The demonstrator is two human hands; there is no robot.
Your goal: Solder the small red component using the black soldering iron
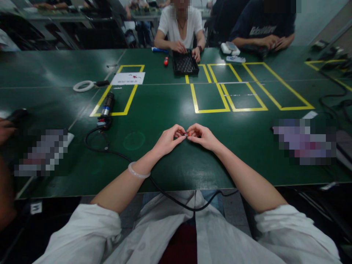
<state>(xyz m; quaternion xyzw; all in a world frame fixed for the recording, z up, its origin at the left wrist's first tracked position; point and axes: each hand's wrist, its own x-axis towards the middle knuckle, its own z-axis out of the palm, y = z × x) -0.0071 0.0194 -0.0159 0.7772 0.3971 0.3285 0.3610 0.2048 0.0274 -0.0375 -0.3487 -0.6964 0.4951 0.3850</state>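
Observation:
My left hand (168,139) and my right hand (202,136) meet at the middle of the green table (165,110), fingertips pinched together. Between them sits a tiny orange-red part (187,134), held by both hands just above the table top. A pale bangle (137,172) circles my left wrist. My sleeves are white.
A cylindrical tool (106,107) with a black cable (110,150) lies left of my hands. Yellow tape boxes (228,97) mark the table. A white ring (84,86) and a paper sheet (128,78) lie beyond. Across the table, a person in white handles a black tray (184,64); another person sits at the right.

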